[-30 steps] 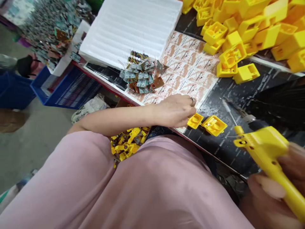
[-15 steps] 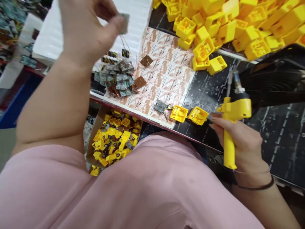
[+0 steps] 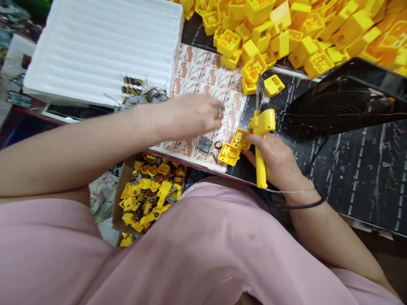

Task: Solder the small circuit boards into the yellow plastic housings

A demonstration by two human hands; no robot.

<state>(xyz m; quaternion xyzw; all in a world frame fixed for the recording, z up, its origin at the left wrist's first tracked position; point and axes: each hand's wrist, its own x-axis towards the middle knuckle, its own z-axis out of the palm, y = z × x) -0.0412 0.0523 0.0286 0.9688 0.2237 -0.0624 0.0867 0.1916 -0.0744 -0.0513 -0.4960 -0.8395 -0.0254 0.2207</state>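
My right hand (image 3: 276, 163) is wrapped round the handle of a yellow soldering iron (image 3: 261, 140), whose metal tip points up and away from me. Its fingers also touch two open yellow plastic housings (image 3: 234, 147) at the near table edge. A small grey circuit board (image 3: 204, 144) with wires lies just left of them on a patterned paper sheet (image 3: 203, 63). My left hand (image 3: 197, 113) hovers over that sheet above the board, blurred by motion, with a ring on one finger. Whether it holds anything I cannot make out.
A white foam tray (image 3: 104, 46) lies at the back left, with a heap of small boards and coils (image 3: 140, 91) at its near edge. Many yellow housings (image 3: 286, 29) are piled at the back right. A black fan (image 3: 340, 101) sits at right. A cardboard box of yellow parts (image 3: 149, 190) stands below the table.
My left hand has come down from a raised position to hover over the sheet. My right hand has brought the soldering iron left, up against the two housings.
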